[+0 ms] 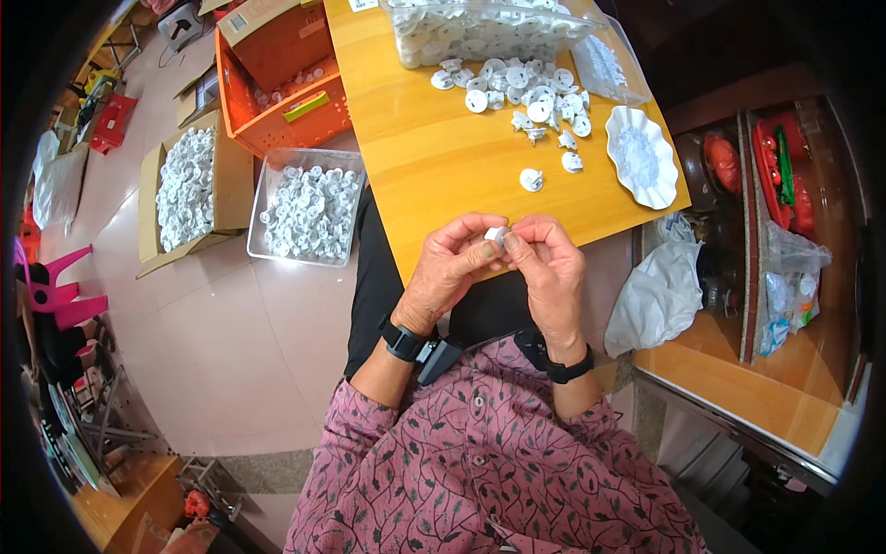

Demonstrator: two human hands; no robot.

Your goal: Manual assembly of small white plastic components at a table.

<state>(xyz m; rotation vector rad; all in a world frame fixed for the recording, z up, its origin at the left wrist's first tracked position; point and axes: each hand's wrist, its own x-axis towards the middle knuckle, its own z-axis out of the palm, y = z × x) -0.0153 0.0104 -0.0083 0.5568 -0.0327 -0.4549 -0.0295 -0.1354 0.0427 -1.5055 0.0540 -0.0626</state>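
Your wooden desk (434, 157) carries everything you need, so work close to its near edge, where your hands already meet. Along the far edge sits the clear plastic bin (480, 32) of white parts, and a loose heap of white round parts (521, 88) spills from it toward the middle; draw from the heap's near side so nothing rolls off. The scalloped white dish (640, 155) rests at the right edge, and one stray white part (531, 179) lies nearest you, between the heap and your hands. On the floor to your left stand the clear tub (309, 208) and the cardboard box (185, 189), both full of similar pieces. Your left hand (452, 263) and right hand (549, 268) are both closed around a single small white piece (496, 234), pinched between thumbs and fingertips just over the desk's near edge. Keep that pinch firm but light, I would judge, holding the piece square so the fingertips can press or turn it without it slipping.
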